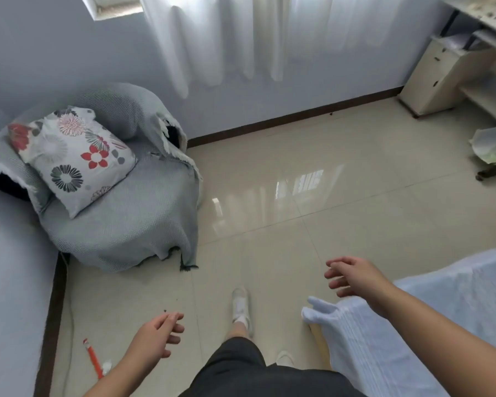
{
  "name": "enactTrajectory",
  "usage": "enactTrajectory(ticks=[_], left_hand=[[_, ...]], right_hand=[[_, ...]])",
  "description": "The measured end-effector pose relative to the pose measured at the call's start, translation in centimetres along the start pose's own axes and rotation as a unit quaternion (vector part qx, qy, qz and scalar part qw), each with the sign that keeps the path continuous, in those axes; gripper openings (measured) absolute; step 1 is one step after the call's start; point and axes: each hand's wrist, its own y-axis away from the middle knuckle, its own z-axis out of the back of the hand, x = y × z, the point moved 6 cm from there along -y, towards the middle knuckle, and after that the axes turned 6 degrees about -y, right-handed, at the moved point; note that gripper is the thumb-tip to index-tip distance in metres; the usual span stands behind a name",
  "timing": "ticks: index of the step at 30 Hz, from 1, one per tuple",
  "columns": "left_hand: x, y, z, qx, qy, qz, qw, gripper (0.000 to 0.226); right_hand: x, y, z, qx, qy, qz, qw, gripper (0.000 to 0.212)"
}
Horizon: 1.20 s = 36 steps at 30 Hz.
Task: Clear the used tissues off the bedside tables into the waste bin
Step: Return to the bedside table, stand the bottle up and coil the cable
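Hands both empty: left hand (158, 336) and right hand (352, 277), fingers loosely curled, gripping nothing. Tiled floor (327, 210) open between draped armchair (121, 213) and bed corner (384, 339). Bag-lined waste bin (491, 144) at far right edge. Small white wad (107, 366), possibly tissue, near left skirting (52, 310).
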Motion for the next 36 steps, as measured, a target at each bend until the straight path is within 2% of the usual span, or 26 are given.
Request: enactTrajectory(ticks=[6,14,21,26,31,36], left_hand=[[-11.4,-10.0,-0.5,0.035,-0.004,-0.009,0.999,0.026],[-34.7,-20.1,-5.1,0.138,-0.079,-0.101,0.982,0.025],[-50.9,-24.1,-16.6,0.212,-0.185,-0.167,0.945,0.026],[-61.0,-23.9,-26.4,0.227,-0.244,-0.209,0.920,0.025],[-68.3,-22.7,-33.8,0.244,-0.308,-0.232,0.890,0.023],[-73.3,-23.3,-39.4,0.252,-0.338,-0.218,0.880,0.019]], right_hand=[[6.8,-8.1,1.7,-0.055,0.007,0.012,0.998,0.016],[6.2,-10.7,6.8,-0.158,-0.039,-0.089,0.983,0.016],[0.5,-10.3,13.3,-0.246,-0.153,-0.175,0.941,0.016],[-1.6,-12.7,19.8,-0.275,-0.203,-0.215,0.915,0.019],[1.7,-15.7,28.9,-0.282,-0.220,-0.208,0.910,0.017],[7.6,-19.8,40.3,-0.317,-0.218,-0.157,0.909,0.015]])
